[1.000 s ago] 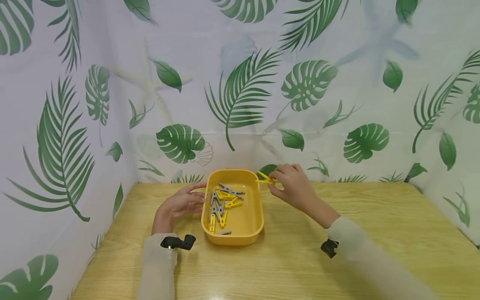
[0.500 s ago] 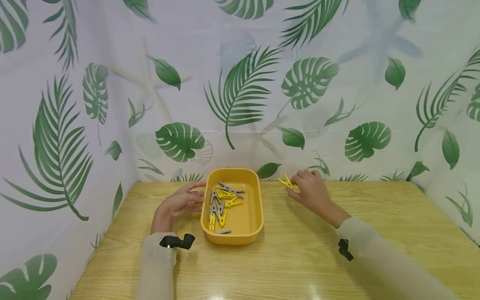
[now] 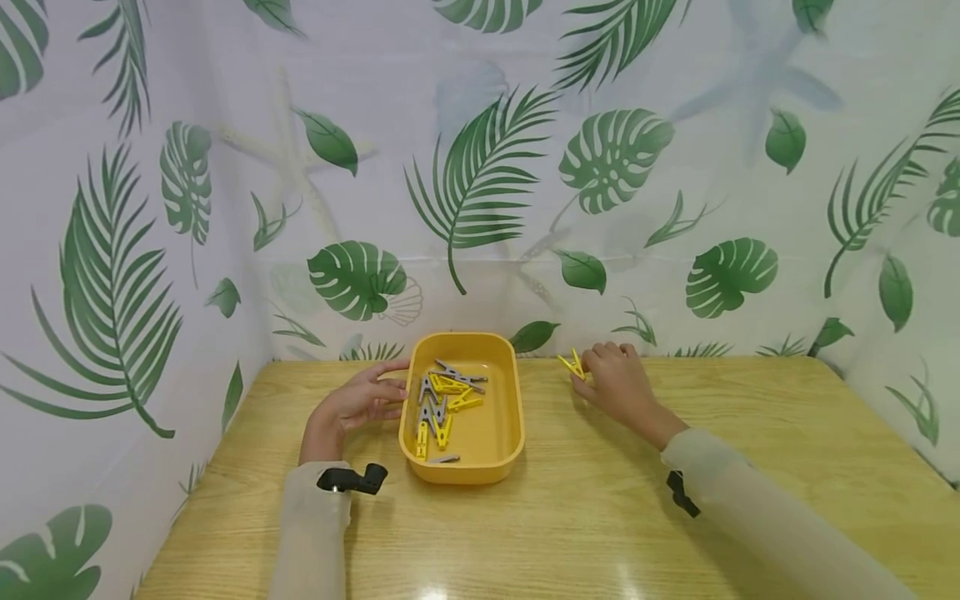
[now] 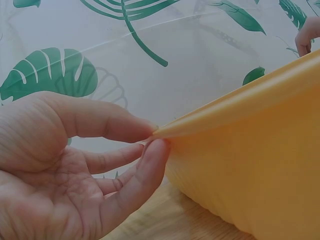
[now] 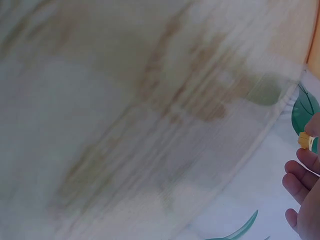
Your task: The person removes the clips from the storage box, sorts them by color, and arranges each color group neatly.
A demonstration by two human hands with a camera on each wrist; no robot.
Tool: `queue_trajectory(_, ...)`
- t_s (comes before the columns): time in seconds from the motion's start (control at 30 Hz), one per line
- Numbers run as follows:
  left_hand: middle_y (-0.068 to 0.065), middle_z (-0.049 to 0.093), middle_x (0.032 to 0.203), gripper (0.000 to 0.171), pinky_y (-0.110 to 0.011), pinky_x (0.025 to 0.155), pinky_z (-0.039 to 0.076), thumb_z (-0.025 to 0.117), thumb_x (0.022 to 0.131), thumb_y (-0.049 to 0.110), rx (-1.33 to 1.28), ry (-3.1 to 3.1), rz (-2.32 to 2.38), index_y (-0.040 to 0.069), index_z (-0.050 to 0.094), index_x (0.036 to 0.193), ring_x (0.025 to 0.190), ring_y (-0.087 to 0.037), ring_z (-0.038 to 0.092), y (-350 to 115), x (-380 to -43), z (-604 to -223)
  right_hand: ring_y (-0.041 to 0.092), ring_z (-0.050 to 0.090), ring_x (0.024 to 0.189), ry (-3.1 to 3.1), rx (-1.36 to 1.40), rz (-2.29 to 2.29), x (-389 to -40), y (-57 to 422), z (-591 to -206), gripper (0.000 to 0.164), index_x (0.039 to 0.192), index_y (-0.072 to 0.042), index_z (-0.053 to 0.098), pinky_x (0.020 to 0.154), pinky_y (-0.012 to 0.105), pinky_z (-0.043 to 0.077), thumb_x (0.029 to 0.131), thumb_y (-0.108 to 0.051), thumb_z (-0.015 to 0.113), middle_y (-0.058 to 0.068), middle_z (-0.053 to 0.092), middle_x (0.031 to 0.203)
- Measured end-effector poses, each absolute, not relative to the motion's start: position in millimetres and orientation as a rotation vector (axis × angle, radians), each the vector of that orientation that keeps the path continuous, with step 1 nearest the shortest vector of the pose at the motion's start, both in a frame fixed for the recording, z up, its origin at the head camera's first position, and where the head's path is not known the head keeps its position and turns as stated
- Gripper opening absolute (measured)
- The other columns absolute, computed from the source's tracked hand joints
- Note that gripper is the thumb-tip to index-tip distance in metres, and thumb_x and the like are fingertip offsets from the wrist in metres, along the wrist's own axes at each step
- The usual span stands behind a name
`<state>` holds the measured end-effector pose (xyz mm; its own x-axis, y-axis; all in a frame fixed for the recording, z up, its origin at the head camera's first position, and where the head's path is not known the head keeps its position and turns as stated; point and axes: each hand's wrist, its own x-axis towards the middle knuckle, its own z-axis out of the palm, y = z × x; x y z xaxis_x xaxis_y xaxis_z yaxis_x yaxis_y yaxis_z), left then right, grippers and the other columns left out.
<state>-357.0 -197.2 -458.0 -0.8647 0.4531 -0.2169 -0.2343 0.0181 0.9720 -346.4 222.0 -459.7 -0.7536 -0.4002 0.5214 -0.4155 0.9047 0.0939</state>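
A yellow plastic basin (image 3: 461,475) stands on the table and holds several yellow clothespins (image 3: 465,401) and grey clothespins (image 3: 462,377), mostly on its left side. At its left side, my left hand (image 3: 360,402) pinches the rim; the left wrist view shows the thumb and fingertips meeting at the basin's edge (image 4: 225,112). To the right of the basin, my right hand (image 3: 621,385) pinches a single yellow clothespin (image 3: 574,367), its two prongs pointing up and left. In the right wrist view only the tip of that clothespin (image 5: 303,140) shows between thumb and finger.
The wooden table (image 3: 525,533) reaches up to a white cloth backdrop (image 3: 480,275) printed with green leaves, close behind the basin. A pale sleeve (image 5: 125,150) fills most of the right wrist view.
My right hand has moved right, away from the basin's rim, with the yellow clothespin, and has stayed nearly still over the last half second. The left hand and basin keep their places.
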Motion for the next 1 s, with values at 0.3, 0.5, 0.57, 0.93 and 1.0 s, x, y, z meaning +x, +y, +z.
queue_trajectory(0.3, -0.008, 0.067, 0.120, 0.069, -0.030, 0.084, 0.060, 0.057, 0.098, -0.002, 0.230, 1.814, 1.900, 0.003, 0.026, 0.160, 0.096, -0.010, 0.069, -203, -356, -458, 0.030, 0.056, 0.071, -2.590, 0.565, 0.007, -356, 216, -466, 0.026, 0.077, -0.005, 0.062, 0.074, 0.049, 0.049, 0.086, -0.026, 0.076, 0.009, 0.060, 0.074)
queue_trajectory(0.5, -0.010, 0.067, 0.123, 0.069, -0.030, 0.083, 0.061, 0.057, 0.098, -0.002, 0.231, 1.802, 1.904, 0.004, 0.027, 0.159, 0.097, -0.010, 0.069, -203, -356, -458, 0.029, 0.051, 0.071, -2.699, 0.522, -0.037, -356, 215, -467, 0.030, 0.074, -0.008, 0.056, 0.072, 0.046, 0.043, 0.087, -0.029, 0.072, 0.006, 0.053, 0.072)
queue_trajectory(0.57, -0.011, 0.066, 0.124, 0.069, -0.030, 0.084, 0.060, 0.057, 0.098, -0.002, 0.231, 1.799, 1.900, 0.004, 0.027, 0.160, 0.097, -0.011, 0.069, -202, -356, -459, 0.028, 0.050, 0.071, -2.721, 0.512, -0.041, -354, 215, -467, 0.031, 0.072, -0.009, 0.054, 0.071, 0.045, 0.042, 0.088, -0.029, 0.071, 0.006, 0.051, 0.072)
queue_trajectory(0.93, -0.020, 0.061, 0.134, 0.069, -0.031, 0.085, 0.061, 0.058, 0.098, -0.002, 0.197, 1.815, 1.889, 0.006, 0.028, 0.160, 0.099, -0.013, 0.069, -200, -356, -455, 0.031, 0.053, 0.072, -2.761, 0.503, -0.089, -353, 212, -470, 0.035, 0.070, -0.007, 0.054, 0.073, 0.047, 0.041, 0.091, -0.031, 0.070, 0.010, 0.055, 0.074)
queue_trajectory(1.0, -0.019, 0.062, 0.132, 0.069, -0.031, 0.085, 0.061, 0.058, 0.098, -0.002, 0.197, 1.814, 1.889, 0.006, 0.028, 0.159, 0.100, -0.013, 0.069, -200, -356, -454, 0.031, 0.054, 0.073, -2.766, 0.501, -0.083, -353, 212, -471, 0.035, 0.070, -0.007, 0.055, 0.072, 0.047, 0.041, 0.091, -0.030, 0.070, 0.010, 0.055, 0.074)
